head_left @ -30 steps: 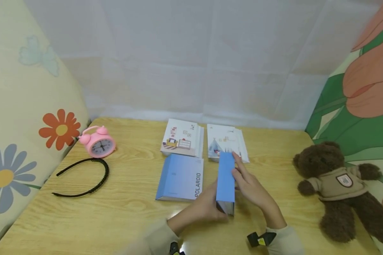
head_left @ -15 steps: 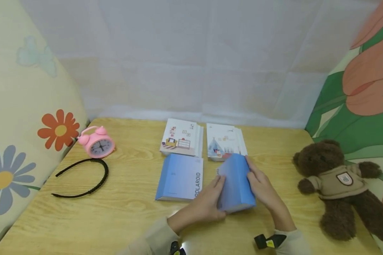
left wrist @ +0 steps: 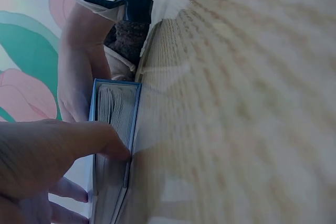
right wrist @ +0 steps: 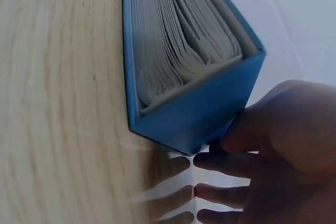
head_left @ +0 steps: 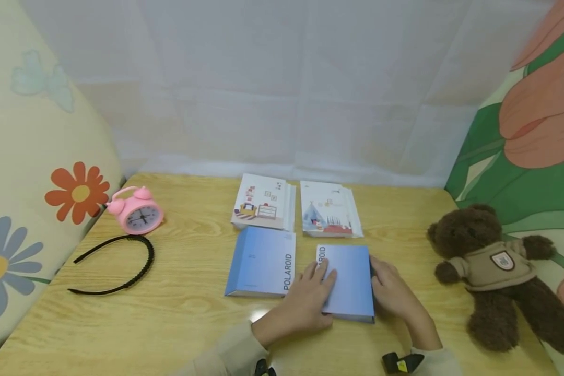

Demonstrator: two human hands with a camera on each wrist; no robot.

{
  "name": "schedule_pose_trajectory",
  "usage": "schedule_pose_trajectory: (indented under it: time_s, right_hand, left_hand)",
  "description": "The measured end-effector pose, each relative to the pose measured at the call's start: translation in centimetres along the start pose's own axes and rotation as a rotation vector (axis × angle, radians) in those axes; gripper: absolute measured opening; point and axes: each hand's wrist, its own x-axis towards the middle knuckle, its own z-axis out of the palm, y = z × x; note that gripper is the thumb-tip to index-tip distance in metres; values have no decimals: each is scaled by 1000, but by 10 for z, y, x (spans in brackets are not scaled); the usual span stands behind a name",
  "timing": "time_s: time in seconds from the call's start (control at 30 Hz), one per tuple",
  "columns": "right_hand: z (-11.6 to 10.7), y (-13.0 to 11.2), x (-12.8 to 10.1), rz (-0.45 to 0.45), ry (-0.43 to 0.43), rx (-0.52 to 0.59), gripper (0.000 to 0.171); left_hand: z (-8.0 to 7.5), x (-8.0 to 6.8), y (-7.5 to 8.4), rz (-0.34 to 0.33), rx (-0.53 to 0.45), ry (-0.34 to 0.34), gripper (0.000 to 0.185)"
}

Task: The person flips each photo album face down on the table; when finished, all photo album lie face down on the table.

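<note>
Tipped flat since: blue album [head_left: 350, 279], both hands' fingers [head_left: 326, 274] loosely on it; wrist views show pages.

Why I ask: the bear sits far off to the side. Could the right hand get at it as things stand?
Probably yes: the right hand lies beside the blue album, and only bare table separates it from the teddy bear.

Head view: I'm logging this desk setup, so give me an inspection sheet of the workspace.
Surface: wooden table, light grain.
Job's things: blue album lying flat; second blue album to its left, apart.
Clutter: two card stacks, pink alarm clock, black headband, teddy bear.
Hands: left hand rests on the album cover; right hand at its right edge, fingers hidden.
Cables: nothing seen.
Surroundings: white curtain, floral cushions.
</note>
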Motion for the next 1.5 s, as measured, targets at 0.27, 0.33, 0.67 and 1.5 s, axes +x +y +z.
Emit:
schedule_pose_trajectory:
  time_s: [0.27, 0.33, 0.67, 1.5]
  right_hand:
    - [-7, -12, 11, -120, 81, 26, 51]
    - [-5, -22, 15, -152, 117, 42, 53]
    - [36, -99, 64, -252, 15, 53, 70]
    - [93, -136, 84, -229, -61, -24, 61]
  left_hand:
    - [-22, -16, -27, -13, -108, -25, 111]
    - [-40, -27, -42, -29, -152, -2, 119]
    - [-63, -79, -122, -263, -320, 149, 143]
    - [-51, -98, -122, -284, -527, 228, 99]
